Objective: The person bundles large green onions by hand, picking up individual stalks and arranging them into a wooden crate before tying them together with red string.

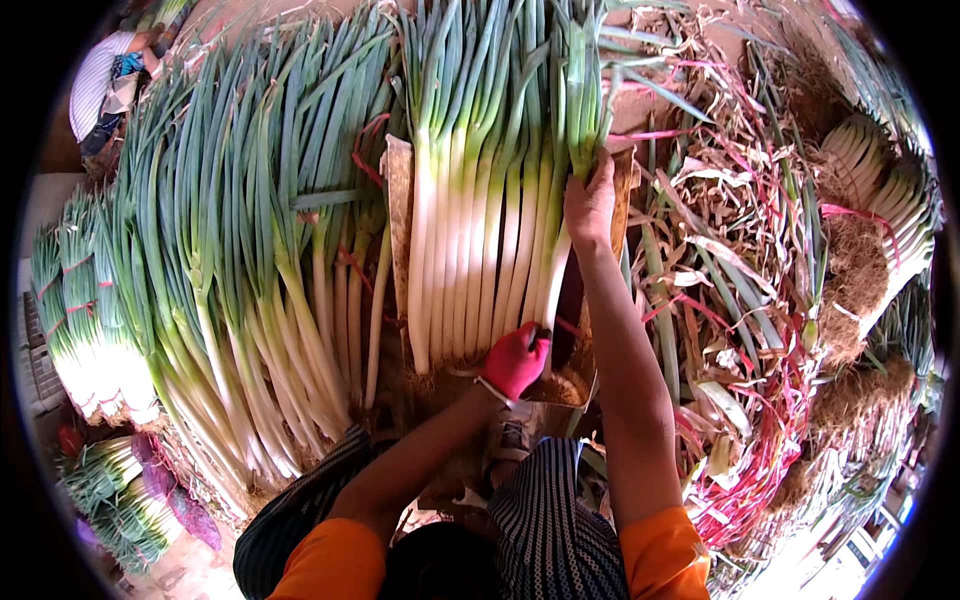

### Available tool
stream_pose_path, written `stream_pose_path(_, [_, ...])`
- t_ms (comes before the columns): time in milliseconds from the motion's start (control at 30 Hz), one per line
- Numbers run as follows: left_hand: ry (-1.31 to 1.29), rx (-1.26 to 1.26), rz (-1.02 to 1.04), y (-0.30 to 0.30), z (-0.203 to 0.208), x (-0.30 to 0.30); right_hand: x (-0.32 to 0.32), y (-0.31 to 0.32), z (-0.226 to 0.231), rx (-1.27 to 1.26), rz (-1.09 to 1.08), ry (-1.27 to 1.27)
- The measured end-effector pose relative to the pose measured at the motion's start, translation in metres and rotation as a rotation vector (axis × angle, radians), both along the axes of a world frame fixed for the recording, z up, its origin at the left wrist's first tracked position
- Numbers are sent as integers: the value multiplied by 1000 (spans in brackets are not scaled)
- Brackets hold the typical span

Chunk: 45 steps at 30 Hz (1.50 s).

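Observation:
A row of long green onions point(465, 230), white stalks side by side with green tops pointing away, lies in front of me in a shallow tray with worn, raised sides point(398, 215). My right hand point(591, 203), bare, is closed around the rightmost green onion point(556, 275) where white turns to green. Lower down, my left hand point(515, 361) in a pinkish-red glove is curled shut at that onion's root end. A small dark patch shows at its fingertips; I cannot tell what it is. Part of the root end is hidden by the glove.
A big heap of loose green onions point(245, 270) spreads left of the tray. Tied bundles point(90, 320) stand farther left. On the right lie dry peelings point(725, 250) and red ties point(745, 500), with rooted bundles point(880, 200) beyond. Another person point(110, 80) is at the far left.

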<state>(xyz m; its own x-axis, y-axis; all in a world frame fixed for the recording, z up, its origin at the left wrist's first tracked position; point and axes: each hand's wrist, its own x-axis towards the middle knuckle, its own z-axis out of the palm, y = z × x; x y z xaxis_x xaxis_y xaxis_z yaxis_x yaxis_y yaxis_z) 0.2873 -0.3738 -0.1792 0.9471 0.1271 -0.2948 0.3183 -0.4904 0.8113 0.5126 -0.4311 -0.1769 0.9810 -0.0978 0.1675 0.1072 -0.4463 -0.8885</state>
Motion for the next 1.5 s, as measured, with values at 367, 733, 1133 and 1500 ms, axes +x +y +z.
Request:
stream_pose_path(367, [294,109,-210,15,-2,21,-47,0,22,-453,123,21])
stream_pose_path(733, [316,92,-162,8,-7,24,-65,-9,-18,-388,232,191])
stream_pose_path(1133, [375,51,-238,9,3,24,-66,-14,-14,-389,206,198])
stream_pose_path(1500, [425,168,-256,-1,18,22,-70,-33,-71,-1218,573,138])
